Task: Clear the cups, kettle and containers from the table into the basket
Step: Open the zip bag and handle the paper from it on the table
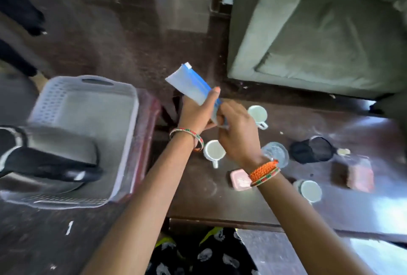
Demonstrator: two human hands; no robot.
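Risk, judged: the basket sat well apart to the left w/ the kettle already lying in it, so the carton, held tilted in mid-air over the bench, could be dropped or spilled if the grip slipped during the carry. Cups near the wrists could be knocked by a forearm. Left hand: fingers wrapped round the carton, thumb up. Right hand: fingers were curled at the carton's lower end; exact pinch couldn't be told.
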